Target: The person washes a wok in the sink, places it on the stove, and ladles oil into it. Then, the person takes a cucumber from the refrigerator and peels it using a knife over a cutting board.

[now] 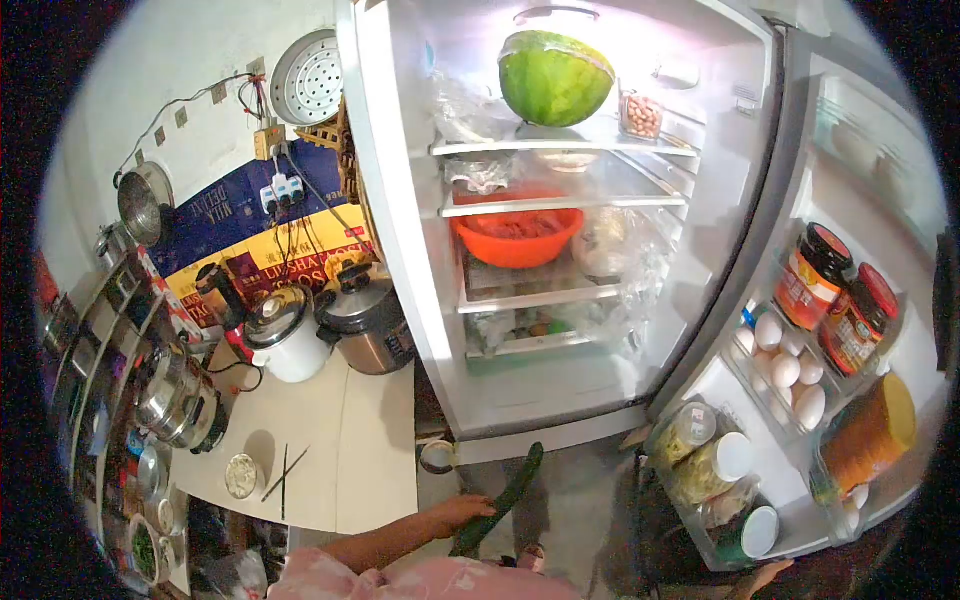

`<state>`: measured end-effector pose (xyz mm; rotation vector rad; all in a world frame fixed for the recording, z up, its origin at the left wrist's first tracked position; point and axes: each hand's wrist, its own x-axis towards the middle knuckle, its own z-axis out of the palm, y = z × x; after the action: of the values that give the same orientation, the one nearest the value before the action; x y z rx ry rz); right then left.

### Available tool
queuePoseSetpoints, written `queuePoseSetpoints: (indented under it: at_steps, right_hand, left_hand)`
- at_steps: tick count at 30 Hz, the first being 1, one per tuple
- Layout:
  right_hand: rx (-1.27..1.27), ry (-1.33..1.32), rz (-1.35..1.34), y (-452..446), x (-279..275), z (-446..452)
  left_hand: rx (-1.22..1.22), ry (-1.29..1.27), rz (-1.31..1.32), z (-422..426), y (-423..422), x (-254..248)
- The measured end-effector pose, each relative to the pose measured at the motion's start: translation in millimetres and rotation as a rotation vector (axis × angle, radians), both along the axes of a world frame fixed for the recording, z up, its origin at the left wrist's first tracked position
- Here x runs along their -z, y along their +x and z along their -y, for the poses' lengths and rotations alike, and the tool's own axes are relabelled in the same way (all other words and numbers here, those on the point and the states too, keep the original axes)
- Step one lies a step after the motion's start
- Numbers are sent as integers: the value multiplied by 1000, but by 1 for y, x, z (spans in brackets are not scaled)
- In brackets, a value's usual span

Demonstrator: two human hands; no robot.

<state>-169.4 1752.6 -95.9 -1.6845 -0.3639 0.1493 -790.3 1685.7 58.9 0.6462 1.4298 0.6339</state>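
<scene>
So the left hand (462, 514) has a long green cucumber (512, 497), fingers curled around its middle. It's tilted, top end up by the bottom edge of the open fridge (540, 392), lower end down near the pink top (430, 578). Only a sliver of the right hand (768, 578) shows, down by the bottom of the fridge door (775, 470), so can't tell what those fingers are doing.

Inside the fridge there's a cut watermelon (552, 85) up top and a red-orange bowl (518, 245) on a shelf below. The door has 2 big jars (828, 295), a bunch of eggs (785, 370) and more containers lower down. Off to the left, the tabletop (375, 450) has a white pot (292, 350), a cooker (368, 325) just beside it, a small bowl (241, 477) and 2 crossed sticks (285, 478).
</scene>
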Motion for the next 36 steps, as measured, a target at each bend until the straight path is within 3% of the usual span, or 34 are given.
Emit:
queuePoseSetpoints:
  at_steps: [5, 7, 9, 11, 12, 13, 14, 15, 16, 17, 18, 19, 20, 22, 24, 26, 28, 30, 31, 33, 36]
  right_hand:
    - [13, 126, -76, -28, 18, 46]
    - [45, 219, -73, -29, 51, 73]
    - [-42, 118, -299, -123, -40, 107]
    - [-74, 159, -48, -105, 24, 129]
    - [-293, -197, 814, -58, 94, 152]
    - [-345, -183, 466, -70, 86, 164]
    - [-377, -167, 118, -118, 42, 172]
    - [-450, 22, -324, -177, -27, 182]
    - [-403, 485, -500, -247, -78, 181]
    - [-382, 195, -432, -204, -7, 195]
    - [-510, 103, -390, -231, -33, 208]
    - [-448, 155, -402, -244, -28, 214]
    - [-569, -22, -291, -257, -44, 221]
    - [-498, -13, -184, -268, -19, 222]
    - [-716, -139, -126, -290, -40, 229]
    - [-843, -249, -128, -314, -56, 227]
    - [-1019, -238, 77, -331, -55, 216]
    - [-1086, -318, 627, -328, -14, 198]
    - [-1136, -341, 634, -343, -30, 190]
    - [-1232, -95, 488, -396, -69, 170]
    - [-1477, -277, 300, -403, -57, 132]
  left_hand:
    - [-11, -32, 21, 35, -31, 25]
    - [-11, -20, 43, 60, -52, 58]
    - [59, 112, 97, 81, -80, 113]
    - [32, 75, 102, 100, -87, 98]
    - [-16, 43, 97, 110, -89, 84]
    - [2, 33, 109, 119, -89, 63]
    - [-69, 77, 204, 127, -88, 39]
    - [-137, 109, 302, 137, -88, 29]
    - [-171, 166, 339, 146, -94, 39]
    - [-211, 219, 378, 156, -100, 50]
    - [-232, 157, 284, 162, -101, 41]
    - [-300, 186, 346, 173, -104, 43]
    - [-358, 170, 286, 180, -107, 52]
    - [-384, 206, 365, 196, -114, 53]
    - [-463, 155, 401, 209, -122, 59]
    - [-467, 276, 247, 224, -127, 68]
    - [-554, 282, 280, 240, -128, 62]
    - [-648, 288, 308, 253, -127, 54]
    - [-687, 278, 289, 260, -126, 49]
    - [-772, 289, 293, 271, -122, 41]
    - [-885, 304, 270, 291, -116, 39]
